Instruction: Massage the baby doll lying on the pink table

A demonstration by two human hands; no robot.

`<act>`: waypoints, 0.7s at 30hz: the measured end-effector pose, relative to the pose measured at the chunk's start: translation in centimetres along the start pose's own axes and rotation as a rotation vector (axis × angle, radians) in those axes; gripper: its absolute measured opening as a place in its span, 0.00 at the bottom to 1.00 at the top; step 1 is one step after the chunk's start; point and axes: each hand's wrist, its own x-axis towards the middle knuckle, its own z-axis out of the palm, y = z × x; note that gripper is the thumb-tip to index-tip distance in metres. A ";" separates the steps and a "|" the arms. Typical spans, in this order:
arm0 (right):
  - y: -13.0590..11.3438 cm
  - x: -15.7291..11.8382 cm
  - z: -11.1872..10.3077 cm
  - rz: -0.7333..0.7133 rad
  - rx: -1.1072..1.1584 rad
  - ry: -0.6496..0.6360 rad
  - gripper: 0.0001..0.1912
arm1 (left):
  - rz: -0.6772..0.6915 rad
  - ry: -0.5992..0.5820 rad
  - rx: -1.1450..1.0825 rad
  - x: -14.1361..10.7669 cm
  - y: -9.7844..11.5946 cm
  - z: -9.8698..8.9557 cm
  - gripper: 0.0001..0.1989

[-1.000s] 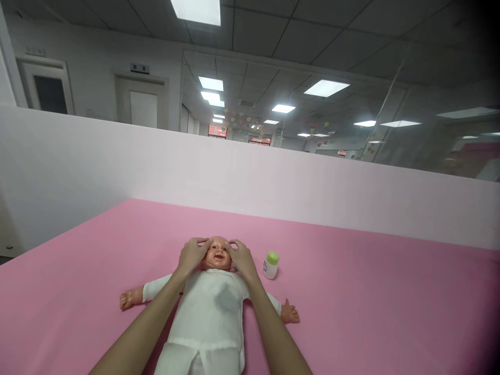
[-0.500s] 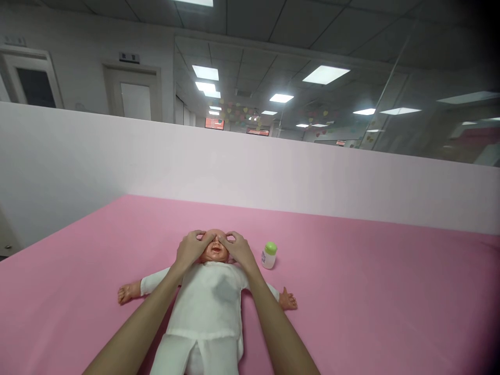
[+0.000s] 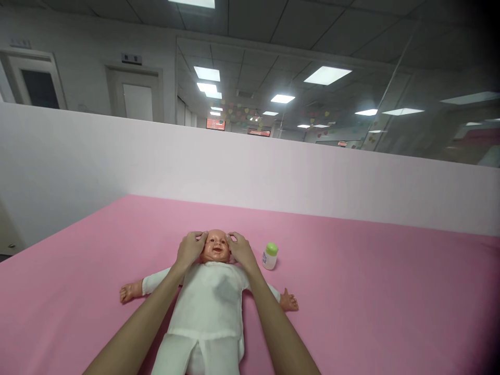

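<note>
A baby doll in white cloth clothes lies on its back, its arms spread to both sides. My left hand is curved against the left side of the doll's head, with the thumb at the temple. On the opposite side, my right hand holds the head the same way, thumb by the other temple. Between the hands, the doll's eyes, nose and mouth show. The fingers beside and behind the head are partly hidden. A grey patch marks the doll's chest.
A small bottle with a green cap stands upright to the right of my right hand. The pink padded surface stretches widely around the doll. A white low wall runs along its back, with glass panels above.
Both thumbs have slid outward from the middle of the doll's face, by the eyes, to the temples. The eyes are now uncovered. The doll and bottle stay in place.
</note>
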 end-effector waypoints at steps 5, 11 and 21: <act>-0.5 -0.5 -0.1 0.080 0.100 -0.057 0.24 | -0.023 -0.023 -0.078 -0.5 0.8 -0.3 0.27; -0.7 -0.5 -0.2 0.063 0.044 -0.026 0.25 | -0.068 -0.022 -0.104 -0.4 0.7 -0.2 0.26; -0.3 -0.1 -0.5 0.022 0.045 -0.030 0.15 | 0.015 -0.035 -0.059 -0.3 0.3 -0.6 0.28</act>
